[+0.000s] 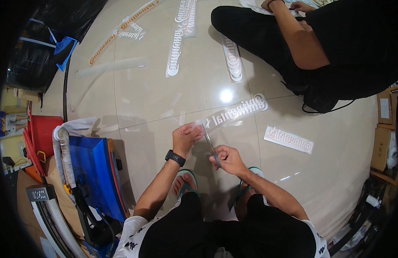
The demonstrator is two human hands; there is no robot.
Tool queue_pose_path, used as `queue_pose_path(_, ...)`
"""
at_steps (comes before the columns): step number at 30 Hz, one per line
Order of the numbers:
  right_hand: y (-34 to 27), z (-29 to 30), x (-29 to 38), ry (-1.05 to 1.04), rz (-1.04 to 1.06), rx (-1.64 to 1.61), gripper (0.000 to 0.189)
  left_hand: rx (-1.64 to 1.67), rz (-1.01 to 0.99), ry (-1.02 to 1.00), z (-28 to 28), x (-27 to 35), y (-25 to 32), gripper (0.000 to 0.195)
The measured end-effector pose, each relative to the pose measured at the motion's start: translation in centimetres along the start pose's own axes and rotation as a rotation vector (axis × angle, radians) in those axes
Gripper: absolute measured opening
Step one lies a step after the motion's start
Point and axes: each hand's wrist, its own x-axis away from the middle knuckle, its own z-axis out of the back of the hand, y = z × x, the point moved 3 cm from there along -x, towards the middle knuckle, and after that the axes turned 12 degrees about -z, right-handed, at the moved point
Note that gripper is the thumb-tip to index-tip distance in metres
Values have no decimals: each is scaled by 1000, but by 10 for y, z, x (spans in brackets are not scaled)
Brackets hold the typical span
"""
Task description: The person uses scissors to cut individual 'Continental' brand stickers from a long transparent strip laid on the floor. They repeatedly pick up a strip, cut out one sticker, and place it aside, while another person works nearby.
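My left hand (187, 139) pinches the near end of a clear film strip (239, 112) that carries white mirrored lettering. The strip slants up and to the right, above the tiled floor. In my right hand (229, 160) is a pair of scissors (210, 141) with dark handles. Its blades lie across the film just beside my left fingertips; whether they are fully closed is too small to tell. Right of my hands, a shorter lettered piece (288, 139) lies flat on the floor.
Across from me a person (350, 48) in black sits on the floor. More lettered strips (174, 51), an orange-lettered strip (103, 46) and clear film scraps (111, 66) lie farther off. A blue heat press (92, 171) and a red bucket (45, 132) stand at left, cardboard boxes (381, 148) at right.
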Motion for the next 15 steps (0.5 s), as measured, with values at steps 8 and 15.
queue_pose_path(8,-14,0,-6,-11,8,16,33,-48,30,-40,-5,6,4,27)
queue_pose_path(15,-22,-3,-8,-3,22,-55,27,-40,49,-83,-6,11,6,21)
